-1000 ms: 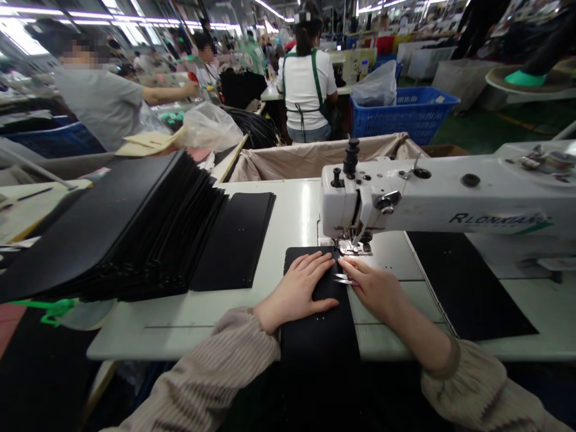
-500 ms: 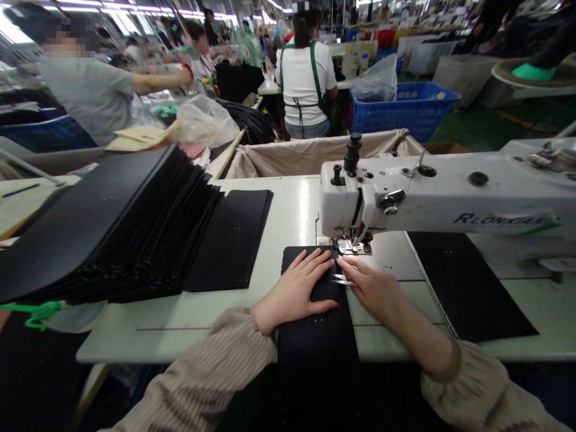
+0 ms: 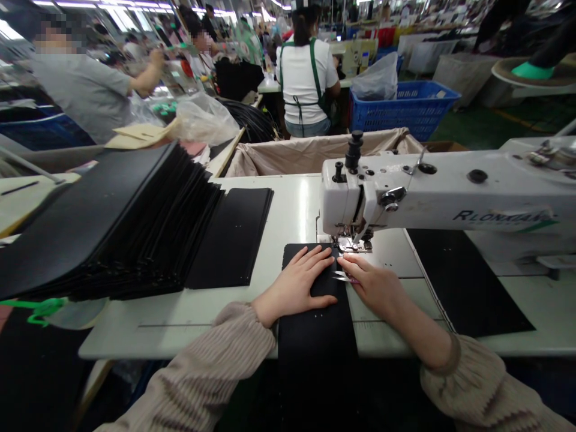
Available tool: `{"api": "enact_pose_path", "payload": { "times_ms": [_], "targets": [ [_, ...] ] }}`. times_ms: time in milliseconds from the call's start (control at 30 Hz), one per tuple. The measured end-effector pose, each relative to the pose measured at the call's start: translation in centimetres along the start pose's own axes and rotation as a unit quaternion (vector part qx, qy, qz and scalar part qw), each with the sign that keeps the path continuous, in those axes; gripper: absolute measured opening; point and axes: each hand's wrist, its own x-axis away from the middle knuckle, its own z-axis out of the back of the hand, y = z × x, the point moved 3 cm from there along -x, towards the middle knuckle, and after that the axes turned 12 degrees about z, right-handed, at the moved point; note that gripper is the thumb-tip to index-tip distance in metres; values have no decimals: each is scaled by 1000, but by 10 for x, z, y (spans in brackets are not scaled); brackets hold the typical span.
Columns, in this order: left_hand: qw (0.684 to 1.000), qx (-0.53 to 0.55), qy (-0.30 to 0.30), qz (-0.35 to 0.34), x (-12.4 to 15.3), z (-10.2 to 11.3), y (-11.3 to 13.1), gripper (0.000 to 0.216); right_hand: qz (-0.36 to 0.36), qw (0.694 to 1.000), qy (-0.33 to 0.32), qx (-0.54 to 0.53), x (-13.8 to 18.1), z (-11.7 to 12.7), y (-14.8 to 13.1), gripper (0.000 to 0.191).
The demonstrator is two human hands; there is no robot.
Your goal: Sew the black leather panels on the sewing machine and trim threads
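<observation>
A long black panel [image 3: 317, 342] lies on the pale table and hangs over its front edge. Its far right corner is by the presser foot [image 3: 353, 245] of a white sewing machine [image 3: 432, 186]. My left hand [image 3: 299, 285] rests flat on the panel, fingers spread and thumb out to the side. At the panel's right edge, just in front of the presser foot, is my right hand [image 3: 375, 288]. Small thread snips [image 3: 342, 276] are held in it, blades pointing left over the panel, while its fingertips touch the panel's edge.
A tall stack of black panels [image 3: 90, 222] and a smaller pile [image 3: 231, 237] are on the left. Another black panel [image 3: 468, 282] lies under the machine arm. Behind the table stand a cloth-lined bin [image 3: 315, 153] and a blue crate [image 3: 400, 108]. Co-workers [image 3: 308, 78] sit beyond.
My hands, the snips and the black panel stay almost in place. The view has shifted slightly. At the left, a co-worker's outstretched arm has drawn back and bent.
</observation>
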Motion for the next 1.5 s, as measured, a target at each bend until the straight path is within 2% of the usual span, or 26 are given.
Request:
{"api": "enact_pose_path", "payload": {
  "times_ms": [200, 433, 1500],
  "targets": [
    [1000, 6, 6, -5, 1, 0, -1, 82, -2, 1000, 3, -1, 0, 0, 0, 45],
    [1000, 4, 24, -1, 2, 1, -2, 58, -1, 1000, 3, 0, 0, 0, 0, 50],
    [999, -3, 47, -9, 1, -2, -5, 45, -2, 1000, -6, -14, 1, 2, 0, 50]
  ]
}}
